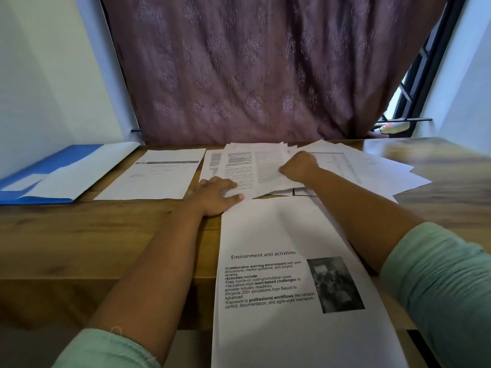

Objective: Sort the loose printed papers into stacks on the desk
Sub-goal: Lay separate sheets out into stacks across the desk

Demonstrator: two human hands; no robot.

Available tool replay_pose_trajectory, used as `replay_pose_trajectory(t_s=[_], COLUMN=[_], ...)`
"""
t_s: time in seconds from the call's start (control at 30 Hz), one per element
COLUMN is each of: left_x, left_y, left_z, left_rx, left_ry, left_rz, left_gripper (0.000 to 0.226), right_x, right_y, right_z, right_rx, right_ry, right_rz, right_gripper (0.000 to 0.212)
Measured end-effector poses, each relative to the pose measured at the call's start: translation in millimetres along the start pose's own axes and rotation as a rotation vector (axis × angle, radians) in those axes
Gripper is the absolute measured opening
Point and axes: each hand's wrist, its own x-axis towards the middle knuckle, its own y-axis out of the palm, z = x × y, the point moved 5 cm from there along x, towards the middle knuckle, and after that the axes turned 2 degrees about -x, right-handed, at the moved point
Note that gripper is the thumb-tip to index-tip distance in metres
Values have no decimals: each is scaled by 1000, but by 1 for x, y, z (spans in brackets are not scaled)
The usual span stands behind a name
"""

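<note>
While flat left hand (216,193), right hand (299,166) fisted on papers (255,168)

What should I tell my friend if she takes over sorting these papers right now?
Left hand: flat, pressing the near corner of the loose pile.
Right hand: fingers curled on the pile's top sheet.
Placed: one sheet with a header bar beside the blue folder; the "Environment and activities" page hangs over the desk's near edge.
Left: most of the pile, plus the sheets fanned out to the right, is unsorted.
</note>
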Motion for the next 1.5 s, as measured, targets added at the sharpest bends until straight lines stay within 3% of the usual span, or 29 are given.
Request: replay_pose_trajectory(t_s=[0.17, 0.27, 0.3, 0.37, 0.47, 0.63, 0.77, 0.9, 1.1, 1.27, 1.37, 1.4, 1.5], left_x=[-3, -11, -15, -25, -31, -30, -32, -35, -38, -42, -44, -44, -38], left_y=[-6, -14, -16, -14, 0, 6, 4, 3, 3, -2, -10, -15, -32], left_z=[-2, -16, -25, -44, -59, -59, -61, -62, -64, -66, -61, -58, -38], left_rx=[23, -141, -252, -447, -394, -334, -345, -392, -437, -483, -651, -739, -1027], left_ry=[-35, 49, 112, 227, 294, 309, 320, 315, 271, 261, 227, 199, 8], left_rz=[-12, -130, -154, -62, 177, 226, 240, 242, 277, 293, 312, 287, 53], left_gripper=[47, 38, 35, 35, 48, 58, 55, 46, 42, 36, 29, 29, 36], right_x=[-11, -48, -65, -93, -105, -95, -94, -98, -105, -101, -103, -103, -92], right_y=[-31, -56, -59, -57, -46, -48, -48, -42, -42, -47, -55, -59, -67], right_z=[-7, -17, -22, -32, -44, -60, -64, -59, -53, -46, -46, -45, -42], right_rx=[-24, -187, -230, -290, -375, -340, -241, -175, -183, -130, 40, 119, 407], right_ry=[-199, -322, -331, -325, -311, -223, -236, -310, -379, -445, -406, -392, -250], right_rz=[70, 412, 544, 654, 601, 483, 419, 353, 477, 372, 409, 429, 379], right_gripper=[26, 21, 28, 54, 76, 94, 75, 71, 54, 27, 5, 8, 16])
